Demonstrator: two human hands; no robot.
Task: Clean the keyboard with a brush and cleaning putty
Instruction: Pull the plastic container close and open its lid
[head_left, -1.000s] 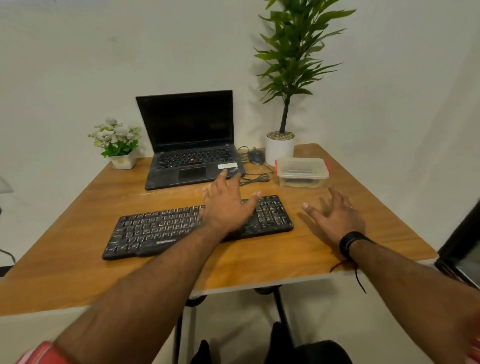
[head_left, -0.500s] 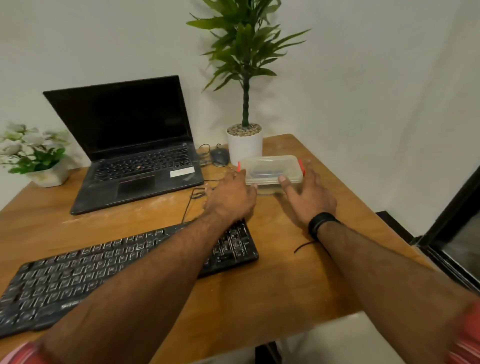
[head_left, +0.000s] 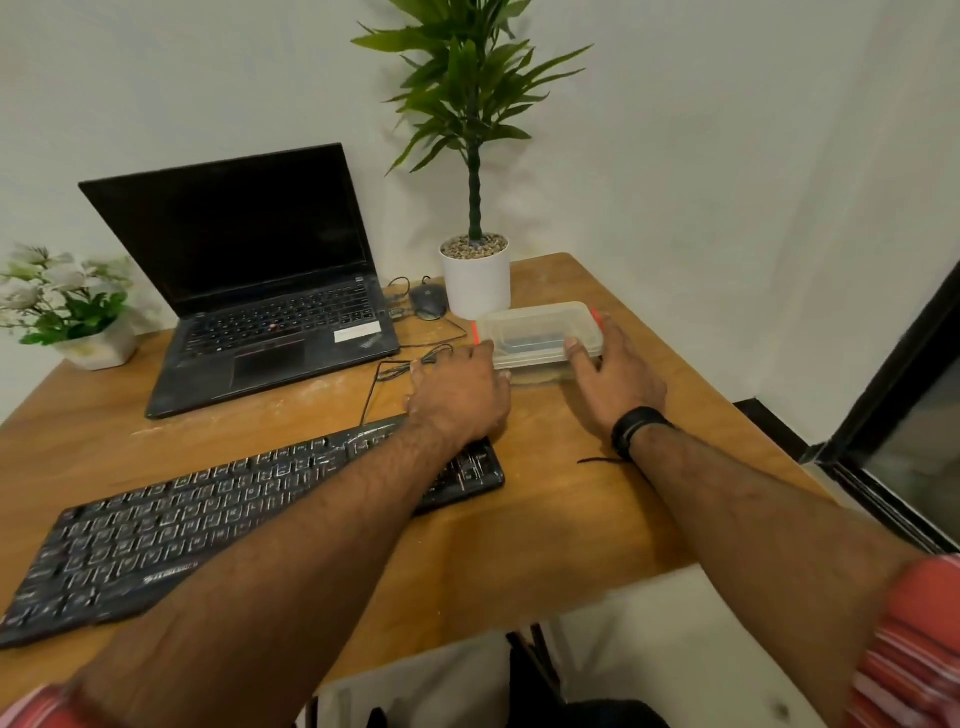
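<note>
Here the black keyboard (head_left: 218, 525) lies dusty, its keys pale-streaked.

A brown wooden desk (head_left: 545, 525) stands against plain white walls (head_left: 701, 156). A dark window frame (head_left: 893, 364) is on the right.

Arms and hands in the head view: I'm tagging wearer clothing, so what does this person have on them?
Both forearms are bare. The right hand has a black band at the wrist with a thin dark cord trailing from it onto the table. The left hand wears nothing visible. Red sleeves with pale stripes show at the lower frame corners.
</note>
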